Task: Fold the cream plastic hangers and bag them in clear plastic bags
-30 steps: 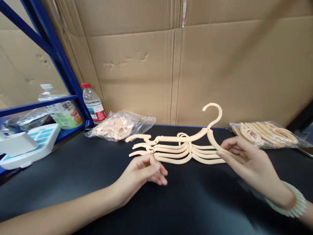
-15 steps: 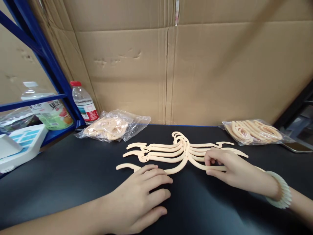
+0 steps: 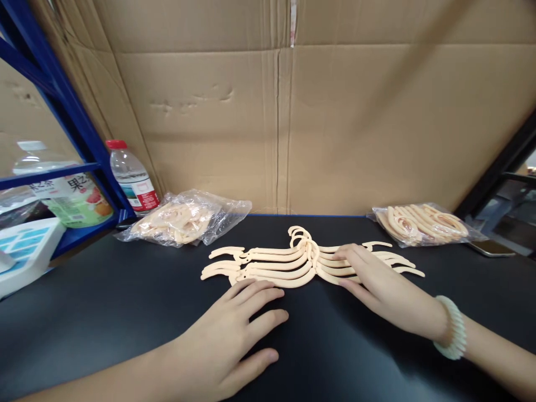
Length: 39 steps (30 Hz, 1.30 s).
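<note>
Currently, grip: left hand flat, open beside hangers; right hand open, pressing them.
Risk: uneven pressure fans stack across worktop.

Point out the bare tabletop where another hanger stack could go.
Bare black tabletop lies left of the left hand, below the bag. Another patch lies between the hands. The middle is crowded with hangers, partly under the right hand.
</note>
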### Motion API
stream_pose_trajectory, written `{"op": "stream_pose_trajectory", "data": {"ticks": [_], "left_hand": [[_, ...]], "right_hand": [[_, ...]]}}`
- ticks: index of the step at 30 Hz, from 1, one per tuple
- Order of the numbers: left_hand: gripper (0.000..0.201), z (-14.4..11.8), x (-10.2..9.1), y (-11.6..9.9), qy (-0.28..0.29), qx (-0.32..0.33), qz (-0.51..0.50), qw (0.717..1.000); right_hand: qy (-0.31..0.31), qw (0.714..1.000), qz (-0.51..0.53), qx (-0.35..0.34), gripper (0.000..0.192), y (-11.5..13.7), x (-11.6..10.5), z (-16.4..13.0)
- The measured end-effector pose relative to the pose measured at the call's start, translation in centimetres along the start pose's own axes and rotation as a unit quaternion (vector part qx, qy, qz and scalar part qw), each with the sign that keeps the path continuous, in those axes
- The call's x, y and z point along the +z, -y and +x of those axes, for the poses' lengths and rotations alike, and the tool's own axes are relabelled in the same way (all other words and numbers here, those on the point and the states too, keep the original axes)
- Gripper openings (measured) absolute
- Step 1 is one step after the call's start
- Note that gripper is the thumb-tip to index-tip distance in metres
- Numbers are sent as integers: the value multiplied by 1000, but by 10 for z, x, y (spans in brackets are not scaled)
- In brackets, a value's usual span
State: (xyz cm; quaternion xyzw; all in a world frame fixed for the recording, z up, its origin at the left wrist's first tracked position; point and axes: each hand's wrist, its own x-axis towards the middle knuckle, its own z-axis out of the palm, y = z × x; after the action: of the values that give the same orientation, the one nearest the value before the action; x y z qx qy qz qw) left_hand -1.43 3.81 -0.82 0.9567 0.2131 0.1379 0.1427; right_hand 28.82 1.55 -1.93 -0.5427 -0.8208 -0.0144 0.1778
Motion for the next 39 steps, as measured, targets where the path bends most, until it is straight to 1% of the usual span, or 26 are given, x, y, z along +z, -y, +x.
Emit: {"op": "stream_pose_trajectory", "data": {"ticks": [2, 3, 4, 5, 8, 12, 18, 20, 22, 26, 31, 35, 37, 39], "left_hand": [[47, -2, 5, 0, -19, -15, 6, 1000], [51, -4, 9, 0, -31, -25, 12, 999], [56, -6, 12, 1, -42, -35, 19, 998], [60, -7, 15, 1, -51, -46, 26, 997], [67, -11, 22, 4, -57, -69, 51, 995], [71, -9, 22, 11, -32, -75, 70, 994], [71, 5, 13, 32, -24, -77, 58, 995], [72, 11, 8, 42, -3, -74, 53, 996], [73, 17, 3, 52, 41, -60, 48, 996], [76, 27, -3, 67, 59, -68, 79, 993], [79, 33, -3, 68, 95, -103, 134, 981], [80, 33, -3, 65, 96, -104, 143, 980], [80, 31, -3, 64, 92, -106, 144, 980], [78, 30, -2, 65, 79, -103, 146, 981]], "right_hand": [[6, 999, -36, 14, 53, 0, 9, -1], [20, 998, -53, 21, 63, 0, 13, -1], [39, 997, -66, 29, 69, -1, 17, -1], [59, 995, -72, 38, 71, -1, 19, -1], [105, 990, -74, 56, 69, -2, 22, 1], [119, 988, -76, 59, 68, -4, 23, 8], [91, 991, -82, 54, 68, -16, 32, 29], [83, 991, -89, 55, 67, -21, 36, 38], [75, 991, -96, 53, 67, -26, 39, 47], [76, 989, -111, 54, 69, -35, 44, 63], [81, 988, -117, 62, 69, -37, 47, 70], [70, 988, -114, 76, 69, -39, 48, 67], [43, 988, -118, 85, 70, -40, 47, 65], [-20, 990, -120, 71, 68, -35, 43, 63]]}}
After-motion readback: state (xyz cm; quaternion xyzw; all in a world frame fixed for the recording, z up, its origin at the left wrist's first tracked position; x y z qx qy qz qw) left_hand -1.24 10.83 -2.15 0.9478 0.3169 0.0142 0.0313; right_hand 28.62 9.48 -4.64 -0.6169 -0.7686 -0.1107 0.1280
